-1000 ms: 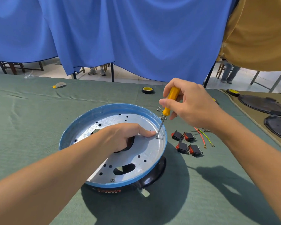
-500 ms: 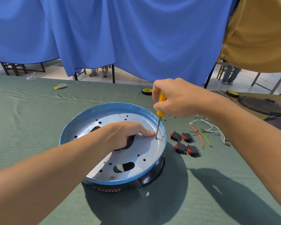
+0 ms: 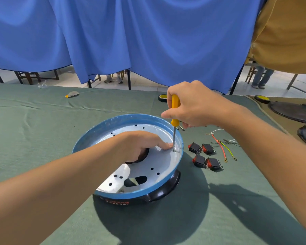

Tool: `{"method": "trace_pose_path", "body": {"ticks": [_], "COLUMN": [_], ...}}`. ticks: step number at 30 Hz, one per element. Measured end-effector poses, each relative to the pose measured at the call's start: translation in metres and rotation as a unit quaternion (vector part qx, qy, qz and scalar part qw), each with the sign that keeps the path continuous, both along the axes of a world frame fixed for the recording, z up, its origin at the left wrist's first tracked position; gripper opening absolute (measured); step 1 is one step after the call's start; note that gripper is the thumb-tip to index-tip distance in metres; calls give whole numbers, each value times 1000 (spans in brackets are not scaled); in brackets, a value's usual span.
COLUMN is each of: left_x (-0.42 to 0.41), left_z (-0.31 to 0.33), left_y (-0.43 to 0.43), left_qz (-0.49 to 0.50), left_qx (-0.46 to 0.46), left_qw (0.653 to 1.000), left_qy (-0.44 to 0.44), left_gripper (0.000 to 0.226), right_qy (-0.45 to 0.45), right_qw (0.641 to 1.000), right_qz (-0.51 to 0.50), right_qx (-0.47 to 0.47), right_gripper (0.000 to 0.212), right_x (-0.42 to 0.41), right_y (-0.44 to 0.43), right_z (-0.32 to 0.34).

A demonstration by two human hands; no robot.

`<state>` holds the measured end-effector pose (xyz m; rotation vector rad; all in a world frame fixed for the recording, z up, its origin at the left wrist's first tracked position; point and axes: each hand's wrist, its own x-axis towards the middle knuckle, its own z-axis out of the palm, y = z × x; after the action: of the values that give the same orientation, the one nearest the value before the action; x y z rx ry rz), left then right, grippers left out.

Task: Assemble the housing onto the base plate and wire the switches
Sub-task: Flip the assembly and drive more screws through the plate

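1. Base plate [image 3: 148,163]: silver, drilled with holes, seated inside the blue-rimmed housing [image 3: 88,138]. The housing rests on the green cloth [image 3: 42,121], centre of view, directly before the person.
2. Right hand [image 3: 196,105]: fingers wrapped round the yellow handle of the screwdriver [image 3: 175,110]. The shaft is close to upright, with its tip on a screw [image 3: 173,149] at the plate's right edge, just under the rim.
3. Left hand [image 3: 141,144]: index fingertip lies straight on the plate, touching beside the screw. The other fingers curl down into the plate's large dark opening and hook its edge.
4. Step judged: driving a fixing screw, plate to housing.
5. To do it well: hold the shaft square over the screw and bear down while turning. Let the hooked fingers stop the plate rotating. Draw the index finger clear once the thread bites, since a slipped tip would land on it.
6. Obstruction: the rim wall stands close beside the shaft, leaving little room to lean outward.
7. Around:
   - Four black-and-red switches [image 3: 204,156] lie just right of the housing, apart from it.
   - Loose wires [image 3: 223,147] lie beyond them, not yet connected.
   - A tape roll [image 3: 162,97] sits on the far side, and dark round lids [image 3: 290,110] far right.
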<state>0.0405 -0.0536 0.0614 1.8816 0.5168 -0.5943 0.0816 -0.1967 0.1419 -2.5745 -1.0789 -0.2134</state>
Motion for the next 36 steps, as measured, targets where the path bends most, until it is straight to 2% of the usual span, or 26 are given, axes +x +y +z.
{"method": "trace_pose_path", "body": {"ticks": [6,8,11,14,17,20,21,23,25,28,32,36], "left_x": [-6,-7,-9,-12,-17,-23,-23,-23,-24,-22,-22,-23], "left_z": [4,4,3,0,-2,-2,-3,-4,-7,-16,-19,-19], "left_y": [-10,-10,-10,-11,-8,0,3,8,9,8,8,1], "left_qz": [3,5,2,-18,-54,-72,-89,-151,-217,-281,-278,-232], "left_qx": [104,120,137,200,347,501,499,417,330,331,322,305], "left_qw": [995,993,991,979,931,826,805,813,829,804,808,822], "left_qy": [0,-11,-9,-34,-99,-248,-307,-377,-395,-406,-409,-420], "left_gripper": [66,68,71,70,61,43,33,20,20,24,26,20], "right_qy": [-11,-5,19,-2,-41,-51,-52,-47,-27,39,51,57], "right_qw": [1000,999,995,997,998,997,996,997,998,998,995,990], "right_qz": [-20,-29,-14,12,-28,-58,-64,-65,-57,-22,26,16], "right_qx": [-11,-40,-93,-70,-28,7,15,21,3,-32,-81,-124], "right_gripper": [34,39,26,13,23,27,28,32,35,19,14,15], "right_x": [4,3,0,-3,-2,0,-1,-3,-8,-16,-20,-20], "right_y": [2,-2,-6,-6,-6,-9,-10,-12,-13,-15,-15,-10], "right_z": [-11,-9,-2,-2,-10,-16,-17,-17,-12,-1,8,15]}}
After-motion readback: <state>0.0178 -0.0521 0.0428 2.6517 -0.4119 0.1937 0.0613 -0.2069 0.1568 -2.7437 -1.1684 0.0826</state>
